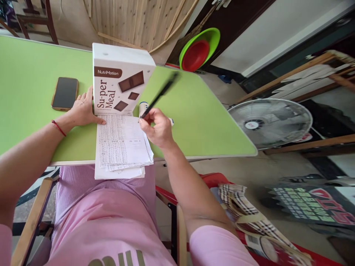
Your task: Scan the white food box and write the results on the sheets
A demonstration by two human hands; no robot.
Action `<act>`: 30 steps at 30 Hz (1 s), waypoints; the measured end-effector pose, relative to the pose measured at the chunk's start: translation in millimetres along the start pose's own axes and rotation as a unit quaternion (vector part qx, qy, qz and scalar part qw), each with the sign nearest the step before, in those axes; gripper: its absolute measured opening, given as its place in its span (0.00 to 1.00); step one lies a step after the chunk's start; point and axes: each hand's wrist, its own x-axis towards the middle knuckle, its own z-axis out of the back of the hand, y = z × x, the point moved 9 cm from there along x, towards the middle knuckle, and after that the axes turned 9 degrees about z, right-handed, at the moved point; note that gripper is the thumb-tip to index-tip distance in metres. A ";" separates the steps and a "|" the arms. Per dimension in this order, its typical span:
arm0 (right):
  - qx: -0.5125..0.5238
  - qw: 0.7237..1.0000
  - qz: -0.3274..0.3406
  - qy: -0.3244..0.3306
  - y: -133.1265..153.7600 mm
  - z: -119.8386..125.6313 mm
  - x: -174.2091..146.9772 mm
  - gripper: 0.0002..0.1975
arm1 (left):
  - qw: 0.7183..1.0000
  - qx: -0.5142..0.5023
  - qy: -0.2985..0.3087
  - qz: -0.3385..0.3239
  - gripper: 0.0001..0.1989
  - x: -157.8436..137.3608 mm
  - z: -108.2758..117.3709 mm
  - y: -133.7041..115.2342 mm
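Observation:
My right hand [158, 127] is closed around a black pen [161, 94], whose upper end is blurred. It is over the right side of a stack of paper sheets [124, 144] covered with rows of small handwriting. The sheets stick out past the table's near edge. My left hand [84, 109] rests with fingers spread, its thumb on the top left corner of the paper and its fingertips by the side of a white box [124, 79]. The box stands upright behind the paper, with "NutriMotion Su-per Meal" and brown chocolate pieces printed on it.
A phone [65, 93] lies on the green table [24, 85] left of the box. A small white cylindrical item [143, 107] is partly hidden behind my right hand. Beyond the table's right edge stand a fan [270, 123] and green and red basins [200, 50]. Chair armrests [34, 218] flank me.

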 end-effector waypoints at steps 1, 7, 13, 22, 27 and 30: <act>0.051 0.998 -0.029 -0.033 -7.9 -3.8 1.2 0.10 | 0.998 0.047 0.000 0.032 0.72 -1.0 -1.1 3.3; 0.162 0.978 -0.119 -0.048 -30.4 -37.9 -5.2 0.09 | 0.991 0.112 0.001 0.074 0.74 -6.7 -1.1 3.1; 0.112 0.986 -0.122 -0.031 -21.0 -35.4 -11.0 0.07 | 0.992 0.102 -0.003 0.072 0.72 -5.1 -0.9 3.1; 0.053 0.997 -0.050 -0.022 -12.4 -35.9 -7.1 0.09 | 0.995 0.086 0.000 0.044 0.74 -4.7 -1.5 -0.9; 0.066 0.997 -0.044 -0.016 -11.0 -38.3 -6.6 0.09 | 0.993 0.099 0.007 0.062 0.77 -4.5 -1.6 0.5; 0.071 0.996 -0.053 -0.007 -12.4 -40.1 -6.5 0.09 | 0.992 0.105 0.006 0.069 0.77 -4.7 -1.5 -0.6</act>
